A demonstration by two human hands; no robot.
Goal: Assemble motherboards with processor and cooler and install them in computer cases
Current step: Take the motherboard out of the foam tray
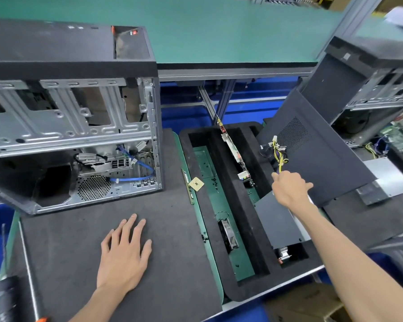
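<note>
Grey foam mat [172, 228] carries your left hand [123, 249], spread flat near its front edge. Your right hand [289, 187] reaches, fingers loosely curled, holding nothing, toward the green motherboard [235, 149] upright in the black foam tray [242, 217]. Likely you're fetching it; grip its edges, avoid the yellow-black cable bundle [278, 154].

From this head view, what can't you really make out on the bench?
- Right hand: its fingers reach the yellow cables; the knuckles hide any grip.
- Circuit board: stands edge-on, face hidden.
- Right computer case: blurred, cut off by the frame edge.
- Black screws: too small to count.
</note>
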